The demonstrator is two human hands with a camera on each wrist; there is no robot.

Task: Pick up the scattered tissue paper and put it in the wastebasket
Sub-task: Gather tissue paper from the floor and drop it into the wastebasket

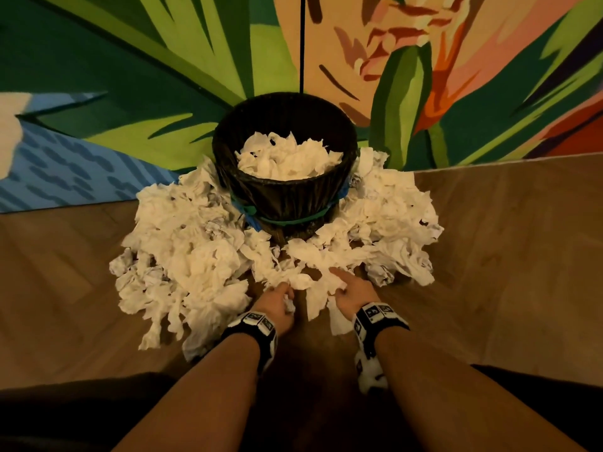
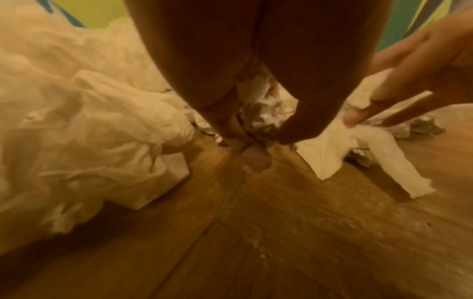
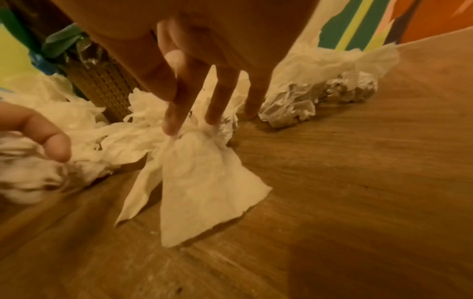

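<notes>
A black wastebasket (image 1: 290, 194) stands against the painted wall with white tissue (image 1: 287, 158) heaped inside. Crumpled tissue lies around its base on the floor, in a big left pile (image 1: 192, 256) and a right pile (image 1: 391, 216). My left hand (image 1: 277, 300) is low at the front of the heap and grips a small tissue wad (image 1: 289, 305), which shows in its palm in the left wrist view (image 2: 252, 89). Just to its right, my right hand (image 3: 179, 115) pinches a gathered tissue sheet (image 3: 204, 182) whose corners hang down to the floor.
The floor is brown wood (image 1: 505, 256), bare in front of the heap and to both sides. A wall painted with green leaves (image 1: 130, 76) rises right behind the basket. Greyish paper balls (image 3: 289, 109) lie among the tissue on the right.
</notes>
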